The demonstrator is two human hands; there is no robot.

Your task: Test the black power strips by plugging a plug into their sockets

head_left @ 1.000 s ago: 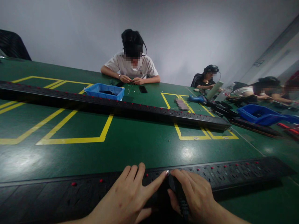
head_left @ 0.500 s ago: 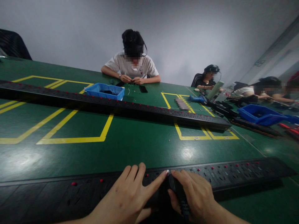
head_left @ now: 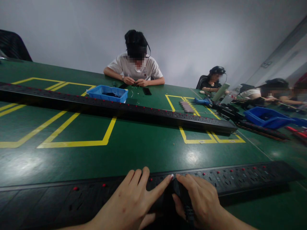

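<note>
A long black power strip (head_left: pixel 240 179) with red buttons lies across the front of the table. My left hand (head_left: pixel 134 195) rests on it, fingers spread, the index fingertip beside a black plug. That black plug (head_left: pixel 177 188), with its cable running down toward me, is in my right hand (head_left: pixel 201 198), whose fingers and thumb are closed round it at the strip's top face. The plug's lower side is in shadow and its contact with the sockets is hidden.
A second long black strip (head_left: pixel 144 115) crosses the green table (head_left: pixel 148 150). Behind it are a blue bin (head_left: pixel 107 93) and a seated person's hands. More people, a bottle and another blue bin (head_left: pixel 266 117) are at the right.
</note>
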